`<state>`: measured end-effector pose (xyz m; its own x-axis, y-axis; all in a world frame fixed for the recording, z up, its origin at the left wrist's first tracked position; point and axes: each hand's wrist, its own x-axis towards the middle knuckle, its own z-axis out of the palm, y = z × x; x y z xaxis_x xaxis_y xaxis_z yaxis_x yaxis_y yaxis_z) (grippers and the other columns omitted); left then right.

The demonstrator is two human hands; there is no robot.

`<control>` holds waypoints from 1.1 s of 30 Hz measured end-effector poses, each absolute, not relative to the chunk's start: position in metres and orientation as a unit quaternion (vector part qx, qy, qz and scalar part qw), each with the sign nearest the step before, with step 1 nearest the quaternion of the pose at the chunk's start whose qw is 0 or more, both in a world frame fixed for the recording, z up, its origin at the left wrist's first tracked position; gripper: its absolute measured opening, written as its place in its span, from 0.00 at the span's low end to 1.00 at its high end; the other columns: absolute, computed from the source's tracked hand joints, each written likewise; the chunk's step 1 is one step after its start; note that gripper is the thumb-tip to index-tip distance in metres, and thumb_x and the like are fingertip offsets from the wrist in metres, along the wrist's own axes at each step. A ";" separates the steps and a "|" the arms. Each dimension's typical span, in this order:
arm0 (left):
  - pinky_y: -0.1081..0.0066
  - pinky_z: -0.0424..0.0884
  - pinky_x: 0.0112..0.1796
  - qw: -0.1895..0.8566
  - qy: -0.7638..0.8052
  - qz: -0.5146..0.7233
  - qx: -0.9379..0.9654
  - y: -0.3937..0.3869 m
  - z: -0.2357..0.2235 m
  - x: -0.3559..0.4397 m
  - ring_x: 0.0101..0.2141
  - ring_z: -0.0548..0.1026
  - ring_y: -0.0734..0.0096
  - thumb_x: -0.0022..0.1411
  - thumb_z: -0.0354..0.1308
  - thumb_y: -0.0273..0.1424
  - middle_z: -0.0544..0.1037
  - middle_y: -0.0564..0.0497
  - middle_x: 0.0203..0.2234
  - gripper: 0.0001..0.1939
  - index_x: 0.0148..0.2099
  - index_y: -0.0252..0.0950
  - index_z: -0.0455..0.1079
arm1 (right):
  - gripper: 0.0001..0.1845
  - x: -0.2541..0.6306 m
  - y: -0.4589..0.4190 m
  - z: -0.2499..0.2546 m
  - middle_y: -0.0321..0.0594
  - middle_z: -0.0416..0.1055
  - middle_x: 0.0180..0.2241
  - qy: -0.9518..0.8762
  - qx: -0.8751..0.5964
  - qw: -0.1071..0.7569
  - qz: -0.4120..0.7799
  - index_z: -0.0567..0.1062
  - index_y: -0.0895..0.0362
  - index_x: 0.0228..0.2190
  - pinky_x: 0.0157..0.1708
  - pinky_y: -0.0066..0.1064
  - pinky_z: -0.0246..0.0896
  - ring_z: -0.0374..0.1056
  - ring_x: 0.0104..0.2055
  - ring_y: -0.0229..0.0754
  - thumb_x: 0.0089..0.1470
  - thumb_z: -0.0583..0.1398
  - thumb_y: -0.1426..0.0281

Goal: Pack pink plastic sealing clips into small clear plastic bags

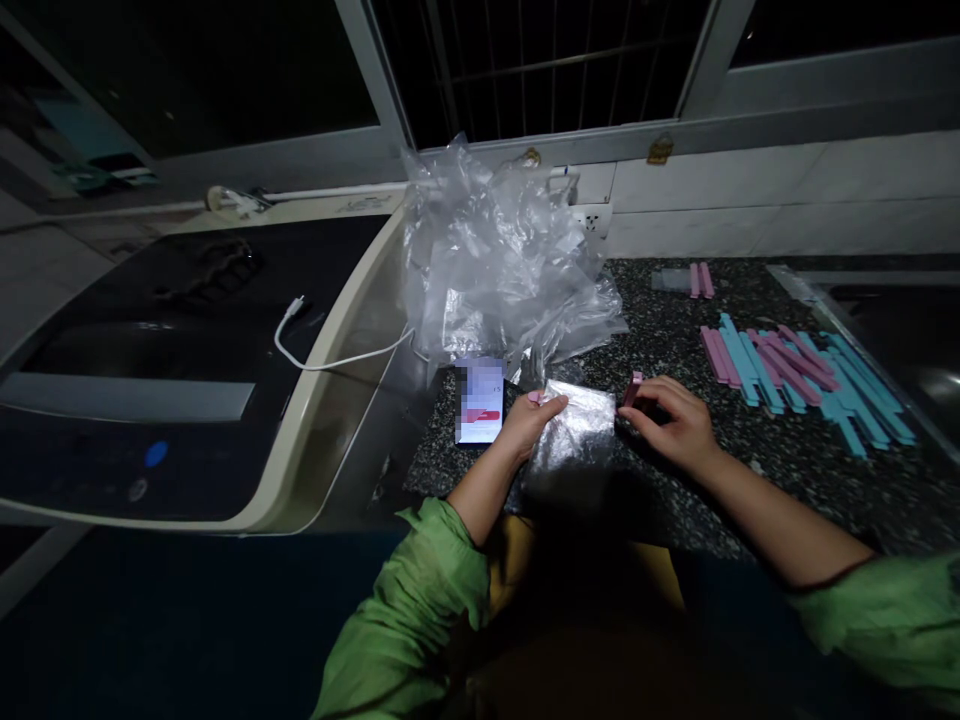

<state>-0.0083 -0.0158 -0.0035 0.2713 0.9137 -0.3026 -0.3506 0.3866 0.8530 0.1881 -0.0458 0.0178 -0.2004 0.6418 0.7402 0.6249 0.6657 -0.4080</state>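
My left hand [528,425] grips a clear plastic bag [579,425] by its left side, thumb on top. A small bit of pink [535,397] shows at its fingers; I cannot make out what it belongs to. Just right of the bag, my right hand [673,420] pinches a pink bag clip [634,388] between thumb and fingers, held nearly upright. The clip is apart from the bag's right edge. Farther right, several loose pink clips [795,365] and blue clips [862,390] lie in a pile on the dark speckled counter [667,325].
A large heap of clear plastic bags [502,250] lies against the wall. A lit phone [480,405] rests left of my left hand. The washing machine [187,370], with a white cable [345,362] across it, stands at left. Two pink clips [701,281] lie at the back.
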 end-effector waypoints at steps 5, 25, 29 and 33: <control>0.73 0.62 0.28 0.726 0.421 0.425 0.340 -0.015 -0.005 -0.008 0.20 0.67 0.76 0.29 0.71 0.39 0.72 0.54 0.17 0.22 0.25 0.31 0.69 | 0.04 0.187 -0.045 0.017 0.40 0.73 0.27 -0.788 -0.382 0.483 -0.006 0.71 0.55 0.30 0.28 0.34 0.65 0.68 0.28 0.40 0.48 0.62 0.71; 0.71 0.65 0.32 0.748 0.400 0.403 0.343 -0.014 -0.008 -0.010 0.24 0.71 0.72 0.30 0.71 0.44 0.74 0.51 0.20 0.25 0.27 0.29 0.72 | 0.04 0.186 -0.045 0.014 0.40 0.74 0.27 -0.788 -0.396 0.471 0.003 0.72 0.55 0.30 0.28 0.33 0.64 0.68 0.28 0.40 0.49 0.62 0.70; 0.65 0.67 0.39 0.754 0.396 0.417 0.318 -0.012 -0.011 -0.009 0.30 0.75 0.63 0.38 0.67 0.48 0.76 0.48 0.21 0.25 0.28 0.30 0.72 | 0.03 0.186 -0.045 0.014 0.40 0.73 0.27 -0.788 -0.404 0.465 0.001 0.72 0.55 0.30 0.28 0.33 0.64 0.68 0.28 0.40 0.49 0.62 0.70; 0.60 0.66 0.46 0.783 0.366 0.438 0.248 -0.011 -0.007 -0.005 0.43 0.74 0.55 0.49 0.60 0.49 0.79 0.44 0.30 0.24 0.37 0.33 0.74 | 0.04 0.186 -0.045 0.014 0.40 0.73 0.26 -0.791 -0.394 0.468 -0.007 0.72 0.55 0.30 0.28 0.33 0.64 0.68 0.28 0.40 0.49 0.62 0.71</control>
<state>-0.0054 -0.0106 -0.0068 0.3486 0.8666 -0.3570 -0.5035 0.4944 0.7086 0.1864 -0.0446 0.0144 -0.2502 0.6172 0.7459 0.6297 0.6890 -0.3588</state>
